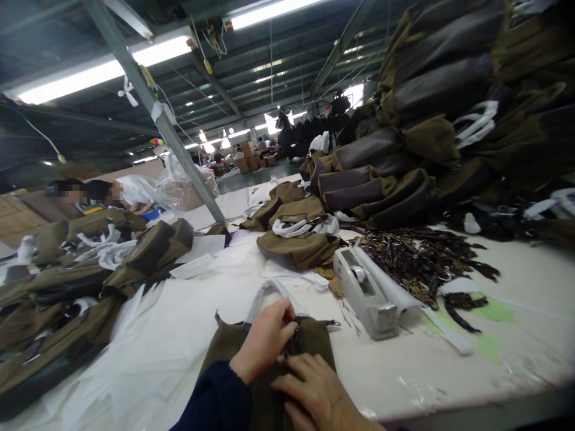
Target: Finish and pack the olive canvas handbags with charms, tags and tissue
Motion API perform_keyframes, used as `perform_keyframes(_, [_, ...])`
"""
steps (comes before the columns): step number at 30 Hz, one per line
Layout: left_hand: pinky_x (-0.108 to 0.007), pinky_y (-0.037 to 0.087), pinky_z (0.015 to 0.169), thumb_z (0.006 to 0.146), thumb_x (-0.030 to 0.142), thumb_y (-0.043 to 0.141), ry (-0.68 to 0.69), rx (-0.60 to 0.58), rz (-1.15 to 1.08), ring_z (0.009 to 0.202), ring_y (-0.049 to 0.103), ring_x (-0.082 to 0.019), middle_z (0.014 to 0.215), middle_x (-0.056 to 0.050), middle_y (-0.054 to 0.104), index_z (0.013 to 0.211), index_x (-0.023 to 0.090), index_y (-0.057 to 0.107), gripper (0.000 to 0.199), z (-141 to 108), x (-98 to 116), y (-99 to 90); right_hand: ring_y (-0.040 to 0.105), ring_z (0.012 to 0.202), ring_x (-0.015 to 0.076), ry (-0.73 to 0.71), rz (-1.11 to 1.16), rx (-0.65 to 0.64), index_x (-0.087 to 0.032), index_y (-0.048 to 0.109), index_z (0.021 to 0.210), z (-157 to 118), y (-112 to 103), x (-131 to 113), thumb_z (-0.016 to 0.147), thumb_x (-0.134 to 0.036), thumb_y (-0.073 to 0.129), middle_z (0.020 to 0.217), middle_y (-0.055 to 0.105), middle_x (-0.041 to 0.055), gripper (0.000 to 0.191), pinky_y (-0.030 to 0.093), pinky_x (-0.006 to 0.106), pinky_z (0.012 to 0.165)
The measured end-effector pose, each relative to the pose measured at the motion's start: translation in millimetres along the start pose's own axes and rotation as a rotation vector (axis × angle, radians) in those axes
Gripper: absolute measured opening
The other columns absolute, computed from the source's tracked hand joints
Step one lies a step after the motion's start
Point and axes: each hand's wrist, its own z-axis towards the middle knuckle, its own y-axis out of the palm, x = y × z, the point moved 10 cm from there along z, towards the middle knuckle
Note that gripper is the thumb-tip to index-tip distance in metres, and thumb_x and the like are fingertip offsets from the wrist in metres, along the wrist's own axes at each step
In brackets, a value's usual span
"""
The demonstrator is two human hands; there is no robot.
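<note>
In front of me lies an olive-green bag (224, 347) with white-wrapped handles (258, 294) and small metal rings at its top corners. My left hand (265, 335) is closed over the top middle of the bag, thumb and index finger pinching a dark, narrow strap-like piece (297, 340). Just below it, my right hand (321, 389) rests against the front of the bag with bent fingers pressed together near the lower end of that dark piece. What the right fingertips hold, if anything, is hidden beneath them.
A grey tape dispenser (366, 293) stands right of the bag. Behind it is a heap of dark and leopard-patterned tassels or straps (413, 257). Bags pile up at right (372, 179) and left (67, 299). White paper sheets (148, 335) cover the left. A slanted metal post (179, 143) rises beyond.
</note>
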Motion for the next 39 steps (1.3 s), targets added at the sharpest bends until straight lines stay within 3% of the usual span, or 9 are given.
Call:
perform_keyframes(4, [-0.029, 0.038, 0.067, 0.075, 0.013, 0.06, -0.052, -0.017, 0.013, 0.072, 0.053, -0.017, 0.079, 0.001, 0.059, 0.084, 0.022, 0.056, 0.013, -29, 9, 11.6, 0.059, 0.089, 0.0234, -0.198, -0.024, -0.007, -0.035, 0.064, 0.113, -6, 19, -22, 0.089, -0.046, 0.062, 0.105, 0.069, 0.0014, 0.026, 0.043, 0.034, 0.072])
perform_keyframes(8, [-0.028, 0.041, 0.073, 0.079, 0.017, 0.06, -0.109, -0.058, -0.119, 0.078, 0.054, -0.017, 0.083, 0.0, 0.059, 0.08, 0.021, 0.057, 0.005, -58, -3, 28.6, 0.062, 0.095, 0.0181, -0.353, 0.195, -0.005, -0.03, 0.064, 0.104, -21, -4, -34, 0.1, -0.038, 0.048, 0.107, 0.073, -0.0043, 0.018, 0.046, 0.031, 0.079])
perform_keyframes(11, [-0.029, 0.041, 0.075, 0.087, 0.027, 0.055, -0.153, 0.028, -0.217, 0.079, 0.053, -0.018, 0.08, -0.001, 0.056, 0.075, 0.02, 0.053, 0.015, -70, -17, 26.5, 0.063, 0.096, 0.0152, -0.166, 0.364, 0.036, -0.023, 0.061, 0.107, -18, -42, -8, 0.096, -0.021, 0.05, 0.108, 0.072, 0.0007, 0.016, 0.049, 0.027, 0.085])
perform_keyframes(14, [-0.03, 0.043, 0.076, 0.088, 0.029, 0.054, -0.218, 0.107, -0.386, 0.082, 0.054, -0.018, 0.085, -0.002, 0.057, 0.078, 0.02, 0.052, 0.014, -74, -32, 20.5, 0.056, 0.114, 0.0226, 0.107, 0.197, 0.087, -0.02, 0.058, 0.121, -7, -64, 34, 0.084, -0.009, 0.055, 0.124, 0.064, 0.0091, 0.038, 0.047, 0.039, 0.099])
perform_keyframes(18, [-0.031, 0.045, 0.091, 0.085, 0.027, 0.058, -0.357, -0.049, -0.721, 0.106, 0.058, -0.021, 0.108, -0.007, 0.064, 0.105, 0.018, 0.059, 0.022, -73, -47, 36.8, 0.054, 0.111, 0.0293, 0.072, -0.046, -0.069, -0.018, 0.06, 0.124, 6, -36, 48, 0.073, -0.004, 0.059, 0.125, 0.063, 0.01, 0.054, 0.05, 0.047, 0.096])
perform_keyframes(22, [-0.029, 0.05, 0.079, 0.085, 0.036, 0.059, -0.464, -0.044, -0.808, 0.107, 0.059, -0.022, 0.116, -0.012, 0.063, 0.116, 0.014, 0.057, 0.038, -65, -62, 47.9, 0.055, 0.102, 0.0304, 0.039, -0.169, 0.02, -0.012, 0.059, 0.126, 3, -23, 46, 0.08, -0.008, 0.058, 0.119, 0.066, 0.0129, 0.046, 0.053, 0.047, 0.088])
perform_keyframes(28, [-0.023, 0.039, 0.05, 0.073, 0.033, 0.069, -0.482, -0.016, -0.754, 0.061, 0.051, -0.012, 0.072, 0.003, 0.054, 0.107, 0.011, 0.055, 0.042, -51, -74, 69.3, 0.061, 0.089, 0.0251, 0.155, -0.12, 0.2, -0.014, 0.062, 0.118, -6, -35, 61, 0.095, -0.014, 0.043, 0.098, 0.069, 0.0109, 0.03, 0.053, 0.04, 0.079])
perform_keyframes(35, [-0.021, 0.031, 0.051, 0.07, 0.029, 0.071, -0.475, 0.137, -0.534, 0.057, 0.045, -0.01, 0.059, 0.006, 0.049, 0.074, 0.018, 0.052, 0.023, -46, -80, 68.5, 0.062, 0.072, 0.0201, 0.512, 0.257, 0.248, -0.02, 0.065, 0.085, -9, -35, 101, 0.097, -0.036, 0.05, 0.078, 0.066, 0.0033, 0.025, 0.05, 0.031, 0.067])
perform_keyframes(39, [-0.02, 0.034, 0.05, 0.071, 0.022, 0.06, -0.481, 0.117, -0.584, 0.055, 0.046, -0.01, 0.059, 0.004, 0.051, 0.071, 0.019, 0.05, 0.01, -45, -78, 68.9, 0.064, 0.078, 0.0201, 0.515, 0.328, 0.26, -0.021, 0.067, 0.092, -13, -34, 99, 0.096, -0.036, 0.053, 0.083, 0.069, 0.0032, 0.021, 0.051, 0.03, 0.071])
